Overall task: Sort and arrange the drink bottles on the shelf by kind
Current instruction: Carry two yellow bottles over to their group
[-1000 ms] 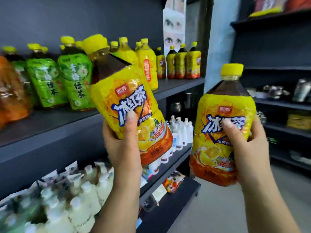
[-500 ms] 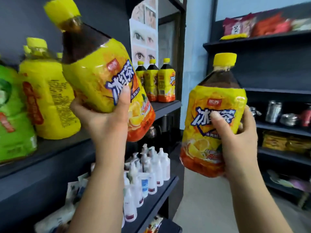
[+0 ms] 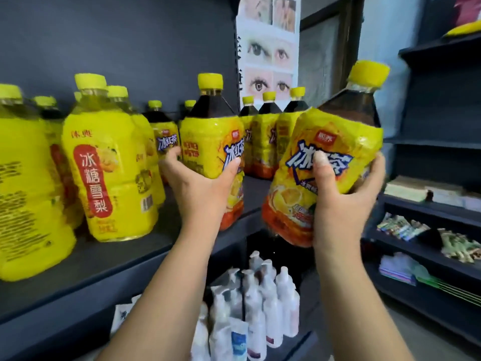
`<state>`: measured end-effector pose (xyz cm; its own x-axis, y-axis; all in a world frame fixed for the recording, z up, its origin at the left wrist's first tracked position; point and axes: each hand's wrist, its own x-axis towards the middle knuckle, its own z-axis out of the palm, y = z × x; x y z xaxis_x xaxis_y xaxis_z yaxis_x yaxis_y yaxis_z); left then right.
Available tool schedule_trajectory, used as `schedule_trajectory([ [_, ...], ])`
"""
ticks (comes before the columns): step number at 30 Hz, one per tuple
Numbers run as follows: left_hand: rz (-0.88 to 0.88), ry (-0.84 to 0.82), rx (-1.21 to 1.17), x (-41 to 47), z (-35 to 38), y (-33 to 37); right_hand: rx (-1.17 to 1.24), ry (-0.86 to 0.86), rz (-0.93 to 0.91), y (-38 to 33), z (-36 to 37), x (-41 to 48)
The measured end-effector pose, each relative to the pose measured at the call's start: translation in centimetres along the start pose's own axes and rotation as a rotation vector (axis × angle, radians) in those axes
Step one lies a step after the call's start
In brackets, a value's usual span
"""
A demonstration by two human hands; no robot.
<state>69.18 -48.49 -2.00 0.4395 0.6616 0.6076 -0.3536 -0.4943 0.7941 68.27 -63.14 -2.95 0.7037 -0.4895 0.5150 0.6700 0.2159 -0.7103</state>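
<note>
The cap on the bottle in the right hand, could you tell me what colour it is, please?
Yellow; the cap shows clearly in the head view.

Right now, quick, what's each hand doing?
Left hand: holding an upright iced tea bottle at the shelf.
Right hand: holding a tilted iced tea bottle.

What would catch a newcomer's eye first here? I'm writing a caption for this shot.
Two big yellow-labelled iced tea bottles, one in each hand: the left hand stands the upright iced tea bottle on the shelf, while the right hand holds the tilted iced tea bottle in the air beside it. At left stand clear yellow pear drink bottles.
</note>
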Motion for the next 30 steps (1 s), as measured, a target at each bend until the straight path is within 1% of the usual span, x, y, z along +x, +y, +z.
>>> schedule_trajectory([
  [2, -0.071, -0.01, 0.083, 1.3, 2.2, -0.4, 0.007, -0.038, 0.041, 1.7, 1.7, 2.1],
  [4, -0.146, -0.026, 0.215, 3.0, 4.7, -1.0, -0.02, -0.086, 0.08, 3.7, 3.3, 3.7],
  [5, -0.233, -0.053, 0.254, 4.1, 5.8, -1.5, -0.053, -0.114, 0.091, 4.6, 4.0, 4.4],
  [7, -0.479, -0.101, 0.193, 5.8, 7.6, -2.5, -0.177, -0.191, 0.072, 6.0, 5.4, 5.7],
  [8, -0.563, -0.109, 0.139, 6.3, 8.1, -2.9, -0.269, -0.235, 0.043, 6.6, 6.1, 6.4],
  [9, -0.591, -0.11, 0.114, 6.7, 8.4, -3.4, -0.357, -0.286, 0.019, 7.2, 7.0, 7.0],
  [11, -0.56, -0.096, 0.118, 7.3, 8.6, -4.2, -0.476, -0.413, 0.014, 8.5, 8.7, 7.9],
  [13, -0.531, -0.084, 0.135, 7.8, 8.5, -4.8, -0.575, -0.568, 0.062, 10.1, 10.0, 8.1],
  [15, -0.53, -0.074, 0.128, 7.9, 8.2, -5.1, -0.74, -0.729, 0.087, 11.4, 10.1, 7.4],
  [17, -0.526, -0.07, 0.094, 7.5, 7.7, -4.8, -0.867, -0.874, 0.067, 11.8, 9.6, 7.1],
  [19, -0.507, -0.083, 0.085, 6.8, 7.2, -4.2, -0.94, -0.991, 0.054, 11.5, 9.0, 6.8],
  [21, -0.469, -0.142, 0.12, 5.9, 6.0, -3.7, -1.008, -1.057, 0.043, 10.8, 8.6, 6.0],
  [23, -0.32, -0.184, 0.12, 5.0, 3.7, -3.5, -1.022, -1.087, -0.006, 9.6, 8.3, 4.5],
  [24, -0.234, -0.173, 0.127, 4.3, 2.2, -3.1, -1.008, -1.096, -0.03, 8.7, 8.3, 3.6],
  [27, -0.01, -0.029, 0.159, 1.4, -3.8, -1.6, -0.915, -1.119, -0.12, 5.3, 8.5, 0.4],
  [30, 0.111, 0.031, 0.221, -1.0, -11.9, 0.7, -0.764, -1.153, -0.276, 0.7, 9.5, -4.6],
])
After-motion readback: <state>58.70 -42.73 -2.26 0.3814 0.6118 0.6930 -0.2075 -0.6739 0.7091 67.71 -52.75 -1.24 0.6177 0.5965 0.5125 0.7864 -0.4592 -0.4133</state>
